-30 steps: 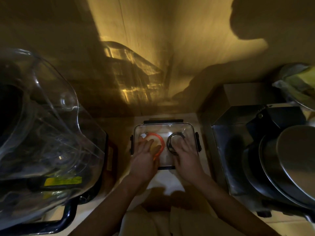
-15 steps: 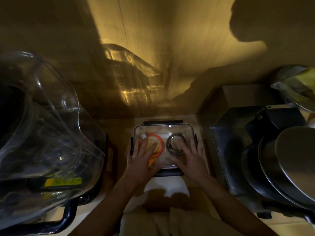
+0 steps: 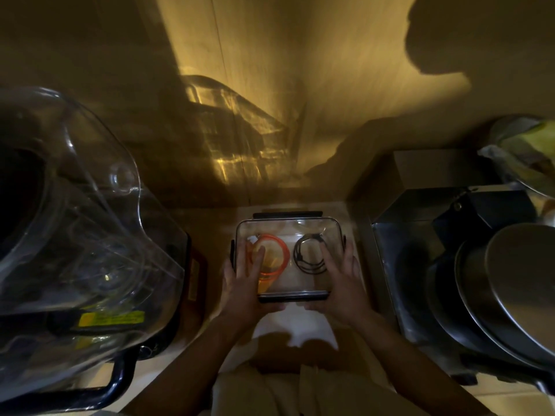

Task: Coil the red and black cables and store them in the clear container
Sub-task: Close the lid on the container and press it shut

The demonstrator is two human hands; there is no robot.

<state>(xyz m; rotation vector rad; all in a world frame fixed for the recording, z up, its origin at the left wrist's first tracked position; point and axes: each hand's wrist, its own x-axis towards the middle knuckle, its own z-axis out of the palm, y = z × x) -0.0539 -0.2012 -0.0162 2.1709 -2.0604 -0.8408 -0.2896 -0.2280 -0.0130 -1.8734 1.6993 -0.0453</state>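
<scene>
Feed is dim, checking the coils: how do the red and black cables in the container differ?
The red cable lies left, a wider loop; the black cable lies right, a tighter, smaller loop. The left hand overlaps the red one; the black one shows whole. Both lie coiled inside the clear container.

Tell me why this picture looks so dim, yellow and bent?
Head view: one warm light leaves most of the scene dark and casts the person's shadow on the wall; the wide lens bulges the edges; both coils in the clear container stay readable, red cable left, black cable right.
</scene>
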